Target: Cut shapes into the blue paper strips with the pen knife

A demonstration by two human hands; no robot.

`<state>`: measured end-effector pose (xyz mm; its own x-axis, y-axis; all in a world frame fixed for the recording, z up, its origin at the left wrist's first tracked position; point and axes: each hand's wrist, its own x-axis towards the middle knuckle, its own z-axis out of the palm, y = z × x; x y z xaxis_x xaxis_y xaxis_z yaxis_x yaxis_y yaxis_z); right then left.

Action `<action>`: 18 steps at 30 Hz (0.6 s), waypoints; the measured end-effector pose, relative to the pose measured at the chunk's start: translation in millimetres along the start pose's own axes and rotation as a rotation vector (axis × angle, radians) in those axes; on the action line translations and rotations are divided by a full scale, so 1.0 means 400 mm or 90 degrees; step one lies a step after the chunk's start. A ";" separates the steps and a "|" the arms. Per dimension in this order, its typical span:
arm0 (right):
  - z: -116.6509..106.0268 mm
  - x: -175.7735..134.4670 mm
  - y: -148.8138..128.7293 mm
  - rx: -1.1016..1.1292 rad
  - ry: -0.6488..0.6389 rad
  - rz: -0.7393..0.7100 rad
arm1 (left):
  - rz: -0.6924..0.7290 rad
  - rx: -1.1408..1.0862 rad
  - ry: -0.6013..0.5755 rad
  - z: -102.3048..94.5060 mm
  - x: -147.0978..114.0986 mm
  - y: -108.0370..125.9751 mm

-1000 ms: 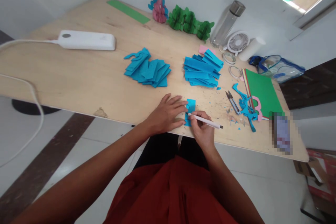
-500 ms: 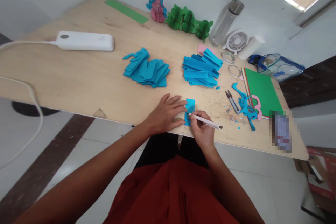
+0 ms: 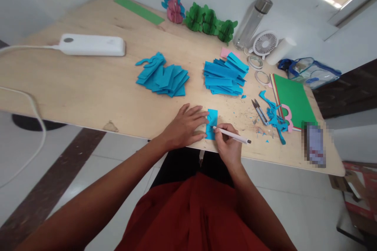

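A small blue paper strip [image 3: 212, 117] lies near the table's front edge, with curved pen lines drawn on it. My left hand [image 3: 186, 126] rests flat with its fingers spread, fingertips touching the strip's left edge. In my right hand [image 3: 229, 144] is a white pen [image 3: 234, 135], its tip on the blue paper. Beyond the hands are a fanned pile of blue paper pieces [image 3: 166, 78] and a stack of blue strips [image 3: 224, 76]. Thread snips [image 3: 259, 112] lie to the right beside blue paper scraps [image 3: 275, 115].
A white power bank [image 3: 92, 45] with a cable lies at left. Green paper ornaments [image 3: 209, 20], a pink and blue one [image 3: 174, 9], a bottle [image 3: 253, 23] and a small fan [image 3: 265, 44] line the back. Green sheets [image 3: 294, 100] and a blurred phone [image 3: 315, 145] lie at right.
The pen has shifted slightly right across the blue strip, and the drawn line looks a little longer. My left hand stays in place on the strip. The view has shifted slightly.
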<state>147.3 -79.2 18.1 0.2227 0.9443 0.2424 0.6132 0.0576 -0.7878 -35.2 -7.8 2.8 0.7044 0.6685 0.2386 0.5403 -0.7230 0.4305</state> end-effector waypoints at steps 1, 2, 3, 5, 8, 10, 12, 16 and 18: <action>-0.001 -0.001 0.000 -0.002 0.001 0.000 | 0.000 0.001 0.000 0.001 0.000 0.000; -0.002 -0.001 0.001 -0.005 0.003 -0.001 | 0.001 0.001 -0.001 0.001 0.000 -0.001; -0.002 -0.002 0.001 -0.009 0.006 -0.002 | 0.001 0.003 -0.001 0.002 0.000 -0.001; -0.003 -0.003 0.001 -0.015 0.008 -0.002 | 0.002 0.004 -0.001 0.002 0.000 -0.002; -0.004 -0.004 0.002 -0.008 0.007 -0.001 | 0.001 0.006 -0.002 0.003 0.000 -0.002; -0.004 -0.005 0.001 -0.003 0.005 -0.004 | 0.002 0.005 0.000 0.003 -0.001 -0.002; -0.006 -0.006 -0.002 -0.007 0.006 -0.007 | 0.002 0.005 0.001 0.004 -0.001 -0.003; -0.009 -0.009 -0.009 -0.024 0.010 -0.005 | -0.001 0.004 0.002 0.003 -0.001 -0.002; -0.010 -0.011 -0.011 -0.040 0.014 -0.007 | -0.002 0.003 0.003 0.001 0.000 -0.001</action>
<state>146.6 -84.9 22.8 0.2322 0.9362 0.2640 0.6615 0.0470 -0.7485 -35.3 -7.8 2.3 0.7003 0.6716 0.2418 0.5450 -0.7218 0.4266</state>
